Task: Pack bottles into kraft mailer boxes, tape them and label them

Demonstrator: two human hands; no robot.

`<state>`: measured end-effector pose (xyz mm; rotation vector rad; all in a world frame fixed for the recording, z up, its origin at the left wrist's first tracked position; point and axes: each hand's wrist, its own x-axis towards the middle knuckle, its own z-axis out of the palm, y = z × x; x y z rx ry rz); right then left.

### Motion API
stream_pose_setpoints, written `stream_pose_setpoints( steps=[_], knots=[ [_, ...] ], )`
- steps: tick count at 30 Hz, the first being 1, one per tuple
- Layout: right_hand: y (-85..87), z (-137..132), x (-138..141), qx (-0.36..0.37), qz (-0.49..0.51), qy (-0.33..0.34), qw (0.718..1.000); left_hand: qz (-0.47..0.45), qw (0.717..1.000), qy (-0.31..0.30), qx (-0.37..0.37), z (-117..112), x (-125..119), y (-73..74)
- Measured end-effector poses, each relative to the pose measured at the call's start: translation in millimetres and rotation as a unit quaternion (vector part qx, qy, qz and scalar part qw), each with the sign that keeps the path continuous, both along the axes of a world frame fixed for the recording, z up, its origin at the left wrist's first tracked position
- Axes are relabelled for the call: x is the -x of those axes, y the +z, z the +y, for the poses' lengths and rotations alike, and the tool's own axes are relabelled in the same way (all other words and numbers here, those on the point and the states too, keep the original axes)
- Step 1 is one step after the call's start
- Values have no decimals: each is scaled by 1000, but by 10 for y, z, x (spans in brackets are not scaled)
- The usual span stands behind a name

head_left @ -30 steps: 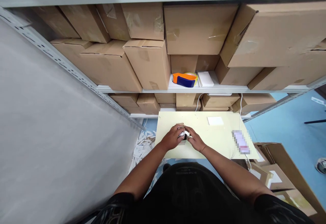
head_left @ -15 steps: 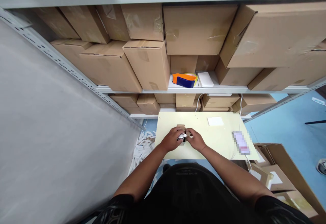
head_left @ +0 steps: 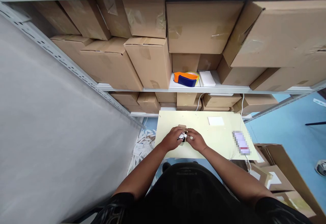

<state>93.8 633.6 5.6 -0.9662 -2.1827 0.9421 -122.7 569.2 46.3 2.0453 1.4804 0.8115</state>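
Note:
Over the middle of a pale yellow table [head_left: 219, 142], my left hand [head_left: 173, 139] and my right hand [head_left: 196, 140] meet with fingers curled. Between their fingertips they pinch a small shiny white and dark object [head_left: 182, 136]. It sits against a small brown cardboard box [head_left: 182, 127] that peeks out just beyond my fingers. What the small object is I cannot make out.
A white square pad [head_left: 215, 120] and a blurred phone [head_left: 240, 142] on a white cable lie on the table's right. Shelves of cardboard boxes [head_left: 152, 61] rise behind, with an orange and blue tape dispenser [head_left: 185, 79]. White paper scraps [head_left: 142, 145] litter the floor at left; open cartons [head_left: 277, 176] stand at right.
Both hands stay together on the small object, with only small finger shifts. The view has tilted slightly.

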Motion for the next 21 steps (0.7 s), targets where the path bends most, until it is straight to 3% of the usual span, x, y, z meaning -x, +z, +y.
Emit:
stream_pose_setpoints(
  steps=[6,12,17,19,21],
  knots=[
    [64,-138,38,-68,-43,-15,997,-11,1000,3,1,3,-17,17],
    [162,-216,65,-11,-46,-16,999,0,1000,-2,2,3,4,8],
    [118,-235,-4,-1,-24,8,1000,8,1000,-2,0,-112,41,-31],
    [98,-240,-44,17,-14,-21,1000,-12,999,35,1,-184,44,-40],
    [102,-242,-98,58,-5,-71,996,-49,991,123,11,-259,34,-54]
  ],
)
